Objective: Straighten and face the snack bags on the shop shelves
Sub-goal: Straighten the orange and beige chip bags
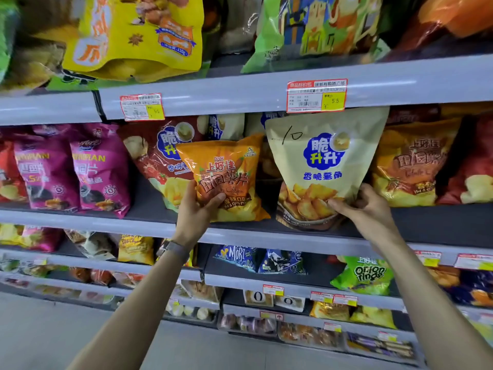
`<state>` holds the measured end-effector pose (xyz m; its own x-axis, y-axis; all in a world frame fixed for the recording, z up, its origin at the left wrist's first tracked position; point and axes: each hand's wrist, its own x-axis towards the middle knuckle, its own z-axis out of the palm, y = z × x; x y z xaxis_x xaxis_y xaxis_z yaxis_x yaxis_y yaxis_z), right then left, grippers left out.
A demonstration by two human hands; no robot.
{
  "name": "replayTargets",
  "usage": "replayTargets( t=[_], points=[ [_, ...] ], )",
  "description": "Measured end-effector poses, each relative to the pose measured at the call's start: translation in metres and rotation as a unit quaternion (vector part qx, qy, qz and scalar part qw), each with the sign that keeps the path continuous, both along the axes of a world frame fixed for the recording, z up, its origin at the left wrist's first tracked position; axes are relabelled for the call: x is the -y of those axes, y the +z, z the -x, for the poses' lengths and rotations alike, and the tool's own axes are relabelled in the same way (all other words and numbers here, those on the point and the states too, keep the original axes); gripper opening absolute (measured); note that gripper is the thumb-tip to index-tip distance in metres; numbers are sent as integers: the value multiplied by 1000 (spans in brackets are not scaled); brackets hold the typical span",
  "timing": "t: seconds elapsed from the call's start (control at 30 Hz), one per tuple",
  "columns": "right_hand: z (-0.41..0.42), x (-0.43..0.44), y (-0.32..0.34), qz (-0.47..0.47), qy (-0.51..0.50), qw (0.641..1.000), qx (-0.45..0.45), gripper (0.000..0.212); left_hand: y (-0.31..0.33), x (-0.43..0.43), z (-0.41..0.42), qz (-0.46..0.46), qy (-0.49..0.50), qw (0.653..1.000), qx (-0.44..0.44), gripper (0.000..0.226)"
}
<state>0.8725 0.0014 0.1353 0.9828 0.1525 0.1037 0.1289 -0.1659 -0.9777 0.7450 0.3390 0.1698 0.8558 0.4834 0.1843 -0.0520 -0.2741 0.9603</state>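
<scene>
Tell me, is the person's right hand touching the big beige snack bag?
Touching. The head view shows the right hand pinching the beige snack bag at a lower corner, thumb on the front, fingers curled round its edge.

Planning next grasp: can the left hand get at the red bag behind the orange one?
Likely not: left hand grips the orange bag, which stands in front of the red bag; only its left side is free.
</scene>
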Motion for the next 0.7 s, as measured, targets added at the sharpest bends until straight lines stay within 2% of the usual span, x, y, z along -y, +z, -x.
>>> replayTargets(
  t=[0.27, 0.4, 0.7],
  points=[
    [11, -20, -6, -11, -44, 998, 41, 37, -7, -6, 28, 17, 48, 997, 49, 44],
    [23, -54, -6, -21, -48, 997, 60, 38, -11, -23, 47, 20, 75, 995, 64, 41],
    [36, -146, 3, -19, -17, 999, 41, 38, -19, -70, 92, 47, 110, 991, 67, 43]
  ],
)
